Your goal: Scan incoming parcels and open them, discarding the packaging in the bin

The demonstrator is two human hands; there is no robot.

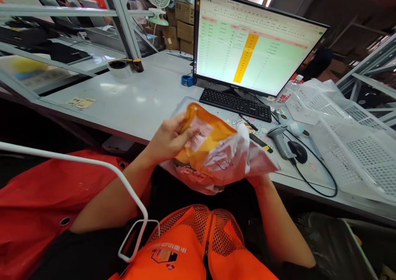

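My left hand [173, 137] is closed on the upper left edge of an orange plastic mailing bag [213, 125], its thumb lying on a pale label. Crumpled against the bag's front is a white plastic bag [229, 154] with dark markings. A pinkish clear plastic part with a red printed label hangs below; I cannot tell whether it belongs to the same package. My right hand [258, 181] is under the white plastic at the right, its fingers hidden behind it. The bundle is held above the desk's front edge.
On the desk [139, 94] stand a monitor [256, 44] and a keyboard [236, 104]. To the right are a barcode scanner [281, 141], a mouse [297, 152] and white plastic baskets [355, 148]. A tape roll [120, 69] sits at the left. A white metal bar [102, 164] crosses my left arm.
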